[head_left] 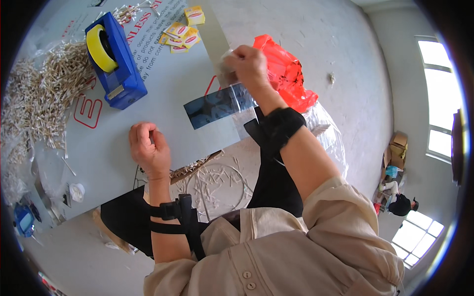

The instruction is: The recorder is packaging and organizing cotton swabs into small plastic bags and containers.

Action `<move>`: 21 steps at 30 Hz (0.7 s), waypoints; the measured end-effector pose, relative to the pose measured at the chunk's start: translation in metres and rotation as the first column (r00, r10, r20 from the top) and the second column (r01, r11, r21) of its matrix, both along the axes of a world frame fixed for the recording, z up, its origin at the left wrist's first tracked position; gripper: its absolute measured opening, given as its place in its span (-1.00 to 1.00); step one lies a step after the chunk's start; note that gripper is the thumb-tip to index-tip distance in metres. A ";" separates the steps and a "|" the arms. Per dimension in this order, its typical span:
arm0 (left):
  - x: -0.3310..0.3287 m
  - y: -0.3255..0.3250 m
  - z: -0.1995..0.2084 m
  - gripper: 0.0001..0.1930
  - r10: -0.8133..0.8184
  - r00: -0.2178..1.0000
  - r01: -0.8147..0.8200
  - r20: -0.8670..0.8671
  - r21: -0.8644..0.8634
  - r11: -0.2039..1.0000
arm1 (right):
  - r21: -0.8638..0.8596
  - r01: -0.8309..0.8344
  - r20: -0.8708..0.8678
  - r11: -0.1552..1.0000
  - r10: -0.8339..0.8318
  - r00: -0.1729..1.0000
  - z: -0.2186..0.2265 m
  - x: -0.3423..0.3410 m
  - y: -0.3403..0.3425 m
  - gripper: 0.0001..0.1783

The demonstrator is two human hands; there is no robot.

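At the table's right edge, my right hand [251, 69] is closed, pinching a small piece of clear, crinkled plastic [226, 66], perhaps a little bag. Just below it a dark blue, shiny flat strip [210, 108] lies on the table, with clear plastic by its right end. My left hand [149, 150] rests near the front edge, fingers curled into a loose fist; nothing shows in it. Beyond my left hand stands a blue tape dispenser [123, 79] with a yellow-rimmed roll [100, 48]. Several small yellow-and-white cards or packets [182, 35] lie at the far side.
A large heap of cotton swabs [44, 84] covers the table's left side. A red plastic bag [284, 69] and clear plastic sheeting [328, 130] are beside my right forearm. Loose swabs [215, 185] lie below the front edge. Cardboard boxes [396, 149] stand by the far wall.
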State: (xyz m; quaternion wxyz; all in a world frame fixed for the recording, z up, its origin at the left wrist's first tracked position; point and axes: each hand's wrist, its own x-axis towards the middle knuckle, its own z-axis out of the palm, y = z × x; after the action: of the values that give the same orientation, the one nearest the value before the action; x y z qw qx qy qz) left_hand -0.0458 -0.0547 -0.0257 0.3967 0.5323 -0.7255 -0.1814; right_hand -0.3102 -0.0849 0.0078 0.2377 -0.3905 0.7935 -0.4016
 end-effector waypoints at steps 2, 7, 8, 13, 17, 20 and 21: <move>0.002 0.002 0.001 -0.80 -0.002 0.999 0.004 -0.035 0.053 0.999 | -0.080 0.011 0.097 0.997 -0.004 0.995 0.015 0.000 0.005 -0.81; 0.010 0.000 -0.005 -0.81 0.008 1.000 -0.008 0.026 -0.016 1.000 | -0.170 -0.017 0.365 0.985 0.079 0.927 0.022 0.009 0.029 -0.88; 0.009 0.000 -0.004 -0.81 0.000 0.999 0.001 0.050 -0.023 1.000 | -0.183 0.047 0.457 0.982 0.043 0.889 0.019 0.006 0.032 -0.94; 0.003 0.000 -0.003 -0.82 -0.001 1.000 0.000 -0.024 -0.007 1.000 | -0.113 -0.007 0.378 0.994 0.050 0.924 0.002 -0.004 0.026 -0.91; 0.005 0.000 -0.003 -0.82 0.005 1.000 -0.005 0.003 -0.027 1.000 | -0.069 -0.205 -0.210 0.976 0.186 0.960 -0.006 0.005 0.019 -0.89; 0.006 0.001 -0.002 -0.81 0.004 1.000 -0.003 0.015 -0.021 1.000 | 0.067 -0.149 -0.100 0.987 0.156 0.983 0.001 0.011 0.014 -0.86; 0.004 0.001 -0.001 -0.81 0.002 1.000 -0.002 0.014 -0.019 1.000 | 0.069 -0.148 -0.101 0.987 0.155 0.983 -0.001 0.010 0.012 -0.86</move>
State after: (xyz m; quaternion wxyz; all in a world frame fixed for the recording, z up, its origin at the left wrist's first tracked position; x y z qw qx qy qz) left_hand -0.0416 -0.0537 -0.0272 0.3970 0.5306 -0.7294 -0.1702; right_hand -0.2999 -0.0726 0.0064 0.2370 -0.4630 0.7849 -0.3367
